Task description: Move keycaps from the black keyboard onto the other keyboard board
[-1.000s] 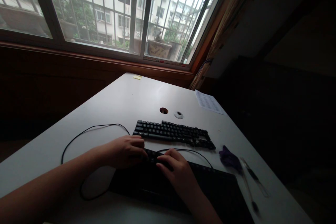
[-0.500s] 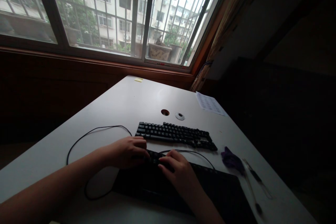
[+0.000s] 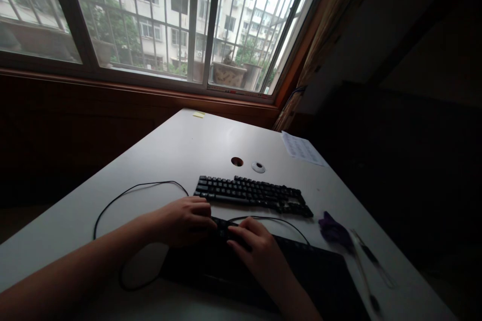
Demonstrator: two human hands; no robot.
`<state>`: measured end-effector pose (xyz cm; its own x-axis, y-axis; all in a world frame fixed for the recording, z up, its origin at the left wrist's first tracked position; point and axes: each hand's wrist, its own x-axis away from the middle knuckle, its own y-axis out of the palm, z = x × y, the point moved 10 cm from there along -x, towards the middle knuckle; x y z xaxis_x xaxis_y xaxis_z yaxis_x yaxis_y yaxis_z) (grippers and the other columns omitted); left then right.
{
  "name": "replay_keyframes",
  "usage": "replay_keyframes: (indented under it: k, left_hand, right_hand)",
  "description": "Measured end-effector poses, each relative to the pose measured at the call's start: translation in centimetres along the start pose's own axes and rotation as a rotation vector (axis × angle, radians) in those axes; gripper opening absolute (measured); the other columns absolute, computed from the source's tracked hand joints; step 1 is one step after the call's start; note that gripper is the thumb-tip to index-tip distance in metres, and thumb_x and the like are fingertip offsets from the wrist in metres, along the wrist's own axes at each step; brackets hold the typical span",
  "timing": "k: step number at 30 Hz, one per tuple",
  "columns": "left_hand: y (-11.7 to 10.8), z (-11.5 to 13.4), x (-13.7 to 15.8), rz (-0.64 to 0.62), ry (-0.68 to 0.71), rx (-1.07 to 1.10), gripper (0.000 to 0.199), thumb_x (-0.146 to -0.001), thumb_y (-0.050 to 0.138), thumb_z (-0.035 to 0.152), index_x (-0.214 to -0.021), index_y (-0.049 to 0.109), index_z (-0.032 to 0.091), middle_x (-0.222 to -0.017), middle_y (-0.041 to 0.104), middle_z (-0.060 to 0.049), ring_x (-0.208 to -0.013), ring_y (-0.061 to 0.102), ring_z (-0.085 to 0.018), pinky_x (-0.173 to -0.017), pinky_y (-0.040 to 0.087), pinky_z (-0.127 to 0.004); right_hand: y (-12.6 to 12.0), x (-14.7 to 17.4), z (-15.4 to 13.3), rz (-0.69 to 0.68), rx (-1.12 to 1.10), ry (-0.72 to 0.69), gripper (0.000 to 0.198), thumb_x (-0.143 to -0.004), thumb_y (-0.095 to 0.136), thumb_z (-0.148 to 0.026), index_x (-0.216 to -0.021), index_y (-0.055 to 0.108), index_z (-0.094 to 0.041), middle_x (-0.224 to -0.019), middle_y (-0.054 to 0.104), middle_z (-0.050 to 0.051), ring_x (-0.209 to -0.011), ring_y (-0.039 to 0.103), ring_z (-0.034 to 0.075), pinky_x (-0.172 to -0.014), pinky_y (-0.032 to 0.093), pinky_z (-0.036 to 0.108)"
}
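Observation:
A black keyboard base (image 3: 316,266) lies on the desk close to me, its surface mostly lost in shadow. Along its far edge sits a short run of black keycaps (image 3: 222,227). My left hand (image 3: 188,220) is closed at the left end of these keys, its fingers curled down and the tips partly hidden. From the right, my right hand (image 3: 256,243) bends its thumb and forefinger against the same edge, with a dark part between them. Behind both hands, black keys (image 3: 252,191) lie in rows in the shape of a keyboard, with gaps at the right.
A thin black cable (image 3: 128,188) loops at left. On the right lie a purple cloth (image 3: 333,230), a brush-like tool (image 3: 363,276) and a wire tool (image 3: 372,256). Beyond are a round cover (image 3: 258,167), a cable hole (image 3: 237,161), paper (image 3: 301,148) and a yellow note (image 3: 199,115).
The fingers of my left hand have shifted slightly at the keyboard's far edge. My right hand stays almost in place, and the view has moved a little.

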<state>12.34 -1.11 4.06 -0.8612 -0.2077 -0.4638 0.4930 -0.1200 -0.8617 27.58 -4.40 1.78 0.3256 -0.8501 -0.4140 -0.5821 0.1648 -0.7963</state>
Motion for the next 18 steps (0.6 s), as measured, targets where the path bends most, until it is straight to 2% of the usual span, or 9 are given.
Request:
replay_keyframes:
  k: [3,8,13,18]
  left_hand:
    - [0.2,0.5,-0.3,-0.008,0.01,-0.041,0.025,-0.097,0.068,0.024,-0.122,0.069,0.023,-0.097,0.066,-0.008,-0.087,0.059,-0.022,-0.082,0.051,-0.036]
    - [0.6,1.3,-0.6,-0.013,0.018,-0.101,0.038,-0.097,0.071,0.03,-0.134,0.067,0.029,-0.116,0.065,-0.008,-0.098,0.054,-0.025,-0.086,0.051,-0.037]
    - [1.0,1.6,-0.5,-0.016,0.011,-0.131,0.052,-0.091,0.078,0.036,-0.141,0.064,0.033,-0.134,0.059,-0.008,-0.115,0.048,-0.03,-0.096,0.051,-0.04]
    - [1.2,1.5,-0.7,-0.066,-0.01,-0.098,0.049,-0.09,0.079,0.035,-0.138,0.067,0.034,-0.137,0.059,-0.007,-0.119,0.046,-0.032,-0.097,0.052,-0.043]
  right_hand:
    - [-0.5,0.0,0.1,0.001,-0.039,0.008,0.031,-0.086,0.08,-0.013,-0.116,0.076,-0.022,-0.098,0.069,0.005,-0.092,0.07,0.023,-0.083,0.06,0.036]
    - [-3.0,-0.3,0.6,0.086,-0.041,0.041,0.014,-0.1,0.066,-0.023,-0.108,0.076,-0.024,-0.093,0.069,0.004,-0.088,0.069,0.021,-0.08,0.057,0.033]
    - [-5.9,0.1,1.7,0.243,0.026,0.106,0.023,-0.106,0.056,-0.029,-0.095,0.075,-0.022,-0.084,0.068,0.003,-0.078,0.068,0.019,-0.073,0.052,0.03]
    - [-6.5,0.4,2.2,0.268,0.073,0.143,0.026,-0.106,0.054,-0.031,-0.092,0.074,-0.023,-0.082,0.068,0.004,-0.076,0.068,0.019,-0.072,0.051,0.031]
